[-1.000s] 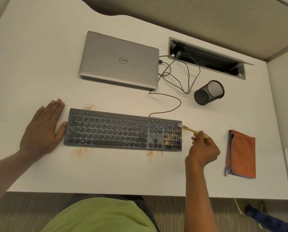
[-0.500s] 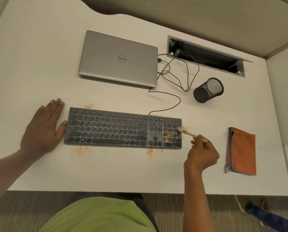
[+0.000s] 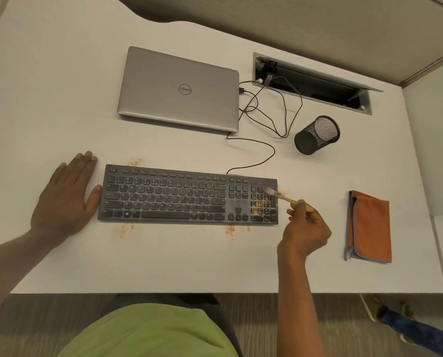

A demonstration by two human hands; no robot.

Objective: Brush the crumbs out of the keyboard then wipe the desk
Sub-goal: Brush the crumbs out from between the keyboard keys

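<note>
**Brush on the number pad: what may go astray**

Right hand (image 3: pixel 305 228) pinches the wooden handle of a small brush (image 3: pixel 284 198); bristles rest on the upper right keys of the keyboard (image 3: pixel 189 195). Left hand (image 3: pixel 65 199) lies flat on the desk (image 3: pixel 163 264), fingers straight, thumb against the keyboard's left end, bracing it.

Orange crumbs (image 3: pixel 257 208) sit thickest among the number-pad keys. Smaller scatters lie on the desk along the near edge and by the far left corner.

Risks, as I judge them:
- Strokes along the rows could push crumbs under the keycaps rather than out. Flicking outward, off the right edge, looks safer.
- A hard flick may throw crumbs onto the folded orange cloth (image 3: pixel 370 226), which lies well apart to the right (it is wanted clean for the wipe).
- If the left thumb lifts, the keyboard may skate and drag its cable (image 3: pixel 264 161).
- Desk scatters near the front edge could go to the floor if swept carelessly.
</note>
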